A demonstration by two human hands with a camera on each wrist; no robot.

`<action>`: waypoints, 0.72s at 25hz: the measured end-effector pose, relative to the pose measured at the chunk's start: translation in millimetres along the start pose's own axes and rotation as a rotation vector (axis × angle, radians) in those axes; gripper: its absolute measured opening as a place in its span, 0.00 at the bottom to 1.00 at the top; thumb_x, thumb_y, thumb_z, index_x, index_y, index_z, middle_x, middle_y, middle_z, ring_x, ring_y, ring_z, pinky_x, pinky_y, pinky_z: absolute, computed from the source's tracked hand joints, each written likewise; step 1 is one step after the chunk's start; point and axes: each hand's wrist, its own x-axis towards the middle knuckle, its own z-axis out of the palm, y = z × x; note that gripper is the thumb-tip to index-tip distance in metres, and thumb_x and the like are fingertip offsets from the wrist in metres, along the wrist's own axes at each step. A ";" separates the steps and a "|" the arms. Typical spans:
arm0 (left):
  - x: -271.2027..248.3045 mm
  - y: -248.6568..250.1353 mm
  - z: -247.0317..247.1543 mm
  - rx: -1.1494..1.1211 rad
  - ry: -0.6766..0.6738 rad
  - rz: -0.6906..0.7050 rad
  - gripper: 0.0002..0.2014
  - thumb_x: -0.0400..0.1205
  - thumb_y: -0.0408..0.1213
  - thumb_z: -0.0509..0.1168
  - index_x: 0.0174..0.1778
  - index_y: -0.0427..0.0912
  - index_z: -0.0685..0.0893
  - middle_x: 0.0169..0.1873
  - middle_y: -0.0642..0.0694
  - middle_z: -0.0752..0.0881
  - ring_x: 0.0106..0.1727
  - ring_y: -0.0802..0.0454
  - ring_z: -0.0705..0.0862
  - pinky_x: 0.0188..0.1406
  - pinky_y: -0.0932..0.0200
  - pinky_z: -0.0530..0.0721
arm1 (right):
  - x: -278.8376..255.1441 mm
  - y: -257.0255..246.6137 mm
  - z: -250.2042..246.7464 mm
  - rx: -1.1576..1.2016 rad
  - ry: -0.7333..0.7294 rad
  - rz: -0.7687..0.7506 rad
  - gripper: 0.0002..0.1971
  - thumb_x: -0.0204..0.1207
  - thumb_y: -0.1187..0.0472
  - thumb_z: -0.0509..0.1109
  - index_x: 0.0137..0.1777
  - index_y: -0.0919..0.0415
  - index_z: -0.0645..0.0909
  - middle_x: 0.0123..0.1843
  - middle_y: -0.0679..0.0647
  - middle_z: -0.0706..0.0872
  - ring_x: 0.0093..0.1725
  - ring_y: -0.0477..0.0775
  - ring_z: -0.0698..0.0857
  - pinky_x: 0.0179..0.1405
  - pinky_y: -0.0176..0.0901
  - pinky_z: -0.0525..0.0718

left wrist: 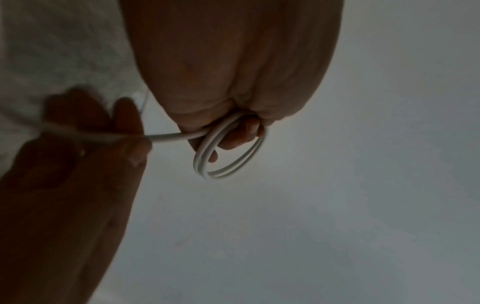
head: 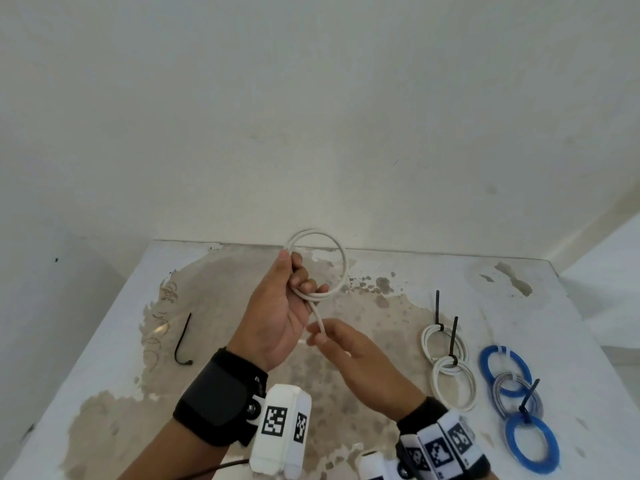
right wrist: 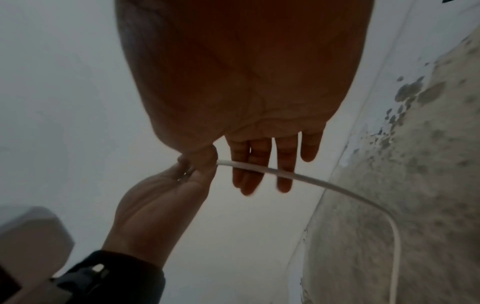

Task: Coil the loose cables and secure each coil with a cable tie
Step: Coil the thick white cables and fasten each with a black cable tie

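Left hand (head: 277, 306) fingers curled round white cable (head: 341, 268) coil; right hand (head: 349, 348) pinches its tail. No readable writing.

Landmark: white cable coil (head: 317, 263), held up above the table (head: 104, 341) centre by left hand (head: 277, 306). Its tail runs down to right hand (head: 349, 348), blocking the space just below the coil. Right of coil: tied white coils (head: 448, 362) and blue coils (head: 519, 403) crowd the table. Left of coil: bare table, only a loose black cable tie (head: 181, 341) lying there. Behind coil: wall (head: 311, 116), close.
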 end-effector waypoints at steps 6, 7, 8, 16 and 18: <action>3.7 15.6 -12.2 -0.011 0.111 0.057 0.16 0.92 0.46 0.51 0.45 0.42 0.77 0.27 0.52 0.69 0.25 0.58 0.72 0.40 0.58 0.89 | 4.2 -4.8 0.6 -0.033 0.027 -0.084 0.17 0.90 0.43 0.56 0.46 0.43 0.84 0.34 0.63 0.69 0.34 0.53 0.70 0.40 0.46 0.72; 2.7 15.8 -15.4 -0.014 0.127 0.055 0.16 0.92 0.46 0.51 0.45 0.42 0.78 0.27 0.52 0.68 0.25 0.58 0.71 0.39 0.59 0.88 | 3.8 -4.1 0.7 -0.048 -0.015 -0.062 0.17 0.90 0.44 0.57 0.46 0.43 0.84 0.34 0.63 0.70 0.34 0.54 0.69 0.40 0.47 0.71; 1.1 15.3 -18.4 -0.016 0.137 0.046 0.16 0.92 0.46 0.52 0.45 0.42 0.78 0.27 0.52 0.67 0.24 0.59 0.70 0.37 0.60 0.88 | 3.3 -3.0 0.7 -0.060 -0.048 -0.044 0.16 0.90 0.44 0.57 0.46 0.43 0.84 0.35 0.62 0.70 0.34 0.54 0.69 0.39 0.46 0.70; -8.1 4.3 -32.5 -0.054 0.165 -0.059 0.19 0.91 0.48 0.52 0.39 0.43 0.76 0.25 0.53 0.63 0.22 0.59 0.63 0.26 0.62 0.78 | 0.0 10.8 -4.9 -0.062 0.048 -0.044 0.08 0.84 0.47 0.71 0.47 0.49 0.84 0.31 0.43 0.77 0.32 0.42 0.73 0.38 0.33 0.71; -6.0 5.8 -33.7 -0.105 0.175 -0.040 0.18 0.91 0.47 0.51 0.40 0.43 0.76 0.26 0.53 0.63 0.22 0.58 0.64 0.26 0.61 0.77 | -0.1 26.4 -4.4 -0.256 0.106 -0.046 0.06 0.84 0.45 0.70 0.48 0.44 0.84 0.42 0.40 0.80 0.44 0.40 0.77 0.47 0.34 0.74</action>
